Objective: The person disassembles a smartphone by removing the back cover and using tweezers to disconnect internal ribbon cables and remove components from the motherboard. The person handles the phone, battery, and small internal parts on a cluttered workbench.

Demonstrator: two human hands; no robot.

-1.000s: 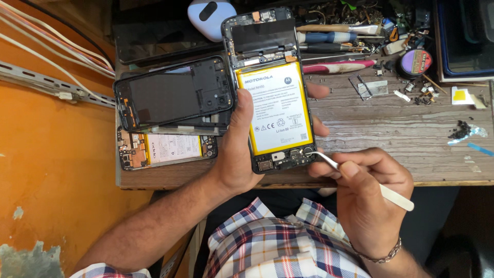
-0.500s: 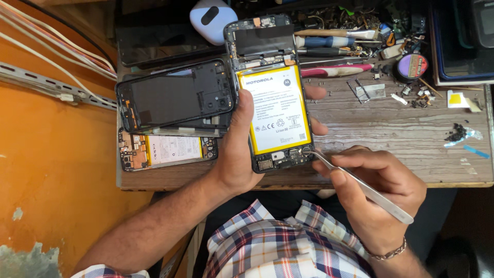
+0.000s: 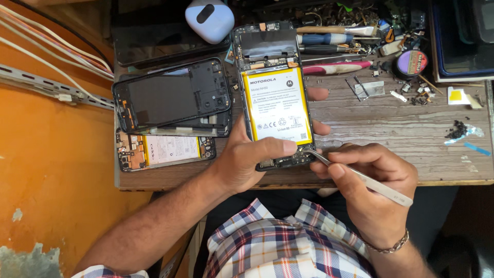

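An opened phone (image 3: 275,87) with its back cover off lies upright near the front edge of a worn wooden bench (image 3: 391,128), showing a yellow-framed white battery. My left hand (image 3: 252,157) grips its lower left side, thumb across the bottom of the battery and fingertips showing at its right edge. My right hand (image 3: 375,185) holds metal tweezers (image 3: 360,175), whose tip touches the small board at the phone's lower right corner.
Left of the phone lie a black phone back frame (image 3: 170,95) stacked over other parts and a second opened phone (image 3: 164,149). A pale blue earbud case (image 3: 208,18) sits behind. Screwdrivers (image 3: 334,51), a solder spool (image 3: 410,63), small screws and scraps fill the back right.
The tweezers have swung from pointing down-right toward flatter, and their tip has stayed at the phone's lower right corner. My left thumb has slid further across the battery's bottom.
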